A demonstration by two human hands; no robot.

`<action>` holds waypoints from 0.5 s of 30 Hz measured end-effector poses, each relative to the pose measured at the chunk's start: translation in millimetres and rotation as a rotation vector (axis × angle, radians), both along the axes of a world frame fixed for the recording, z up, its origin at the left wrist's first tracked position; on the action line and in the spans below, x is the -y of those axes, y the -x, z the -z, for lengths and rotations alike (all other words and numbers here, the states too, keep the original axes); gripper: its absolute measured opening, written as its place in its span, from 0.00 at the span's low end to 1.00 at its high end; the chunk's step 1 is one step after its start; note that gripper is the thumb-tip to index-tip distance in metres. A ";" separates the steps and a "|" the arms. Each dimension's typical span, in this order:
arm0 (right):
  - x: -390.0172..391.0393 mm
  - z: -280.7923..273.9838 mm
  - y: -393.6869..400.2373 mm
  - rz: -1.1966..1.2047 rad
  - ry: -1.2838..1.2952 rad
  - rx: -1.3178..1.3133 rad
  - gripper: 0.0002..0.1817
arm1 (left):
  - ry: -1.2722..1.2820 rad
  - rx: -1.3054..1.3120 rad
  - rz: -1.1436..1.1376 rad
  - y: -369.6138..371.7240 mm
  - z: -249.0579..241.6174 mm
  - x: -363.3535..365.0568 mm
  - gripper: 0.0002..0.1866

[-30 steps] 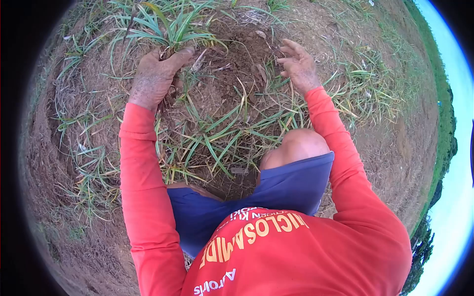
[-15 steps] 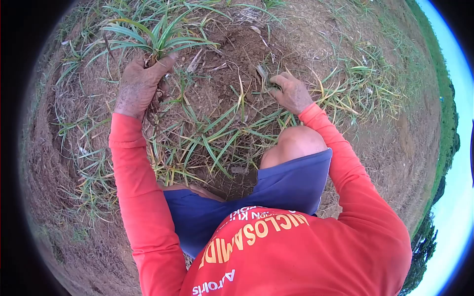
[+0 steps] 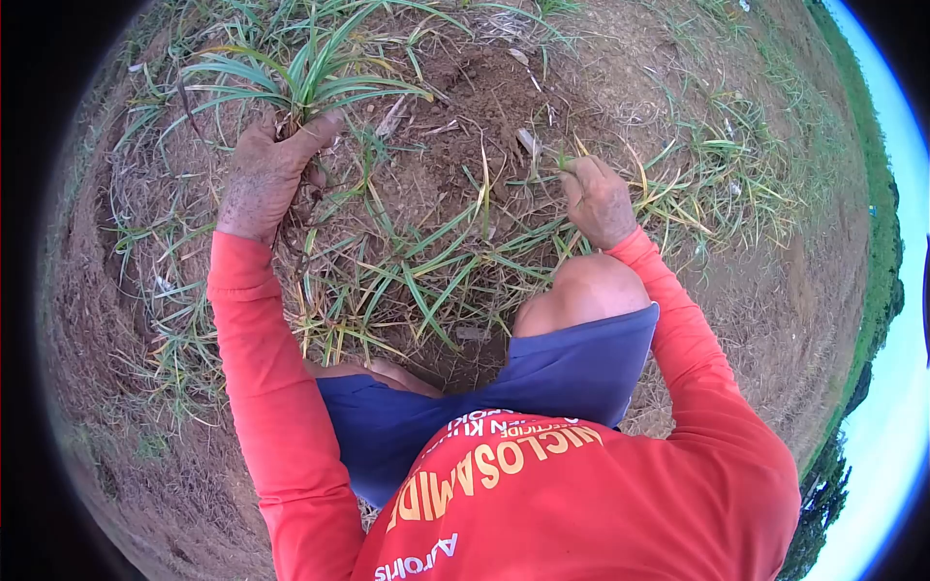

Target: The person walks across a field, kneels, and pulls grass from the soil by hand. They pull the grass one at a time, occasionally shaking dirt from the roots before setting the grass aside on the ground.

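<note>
A leafy green plant [image 3: 308, 79] is held at its base by my left hand [image 3: 266, 179], thumb and fingers wrapped round it at the upper left. Thin roots or stems hang below that hand. My right hand [image 3: 596, 201] is at the upper right, its fingers closed by a small green blade of grass [image 3: 559, 163]; what lies inside the fingers is too small to make out. Between the hands is a patch of loose brown soil [image 3: 484, 107], with a pale dry leaf piece [image 3: 528, 143] left of my right hand.
Long-leaved green plants [image 3: 426, 281] spread over the ground before my knees. Other grassy clumps [image 3: 727, 160] grow at the right and along the left. My bent knee [image 3: 596, 290] is just below my right hand. Trees and sky show at the far right edge.
My right hand has moved right and slightly down, away from the pale leaf piece. My left hand still holds the plant, in nearly the same place.
</note>
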State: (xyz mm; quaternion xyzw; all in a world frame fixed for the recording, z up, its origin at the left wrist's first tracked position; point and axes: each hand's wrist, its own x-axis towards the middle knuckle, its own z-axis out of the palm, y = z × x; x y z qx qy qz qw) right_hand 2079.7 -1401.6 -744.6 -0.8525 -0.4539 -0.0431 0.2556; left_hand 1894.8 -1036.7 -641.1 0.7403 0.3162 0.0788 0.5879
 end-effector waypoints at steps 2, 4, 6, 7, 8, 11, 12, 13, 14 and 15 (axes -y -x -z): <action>2.6 -33.6 -13.2 0.022 -0.037 0.026 0.08 | -0.004 -0.053 0.006 -0.8 1.6 -1.1 0.23; 9.3 -65.9 -25.2 0.106 -0.016 -0.124 0.09 | -0.033 -0.110 0.020 -5.4 3.3 -7.7 0.22; 5.4 -89.4 -35.7 0.238 -0.047 -0.361 0.11 | -0.015 -0.034 0.024 -11.1 2.7 -5.7 0.22; 3.7 -98.1 -37.9 0.337 -0.078 -0.528 0.12 | -0.003 -0.003 0.025 -11.8 3.0 -3.5 0.22; 4.4 -101.6 -39.0 0.439 -0.109 -0.694 0.13 | 0.006 -0.025 0.032 -13.2 1.1 -1.4 0.22; 12.5 -33.0 -42.7 0.127 0.198 -0.197 0.15 | 0.002 -0.044 0.070 -19.5 -5.6 3.3 0.22; -0.8 -29.8 -30.2 0.085 0.221 -0.318 0.15 | -0.024 -0.019 0.071 -20.4 -2.0 1.7 0.22; -9.3 -24.3 -9.3 0.051 0.254 -0.455 0.14 | -0.040 -0.010 0.083 -18.7 1.6 2.7 0.22; -13.8 -11.8 1.3 0.019 0.211 -0.457 0.14 | -0.028 -0.009 0.068 -17.5 1.0 4.8 0.22; -17.8 1.6 7.8 -0.015 0.163 -0.451 0.14 | -0.031 -0.013 0.064 -15.2 -1.2 6.5 0.22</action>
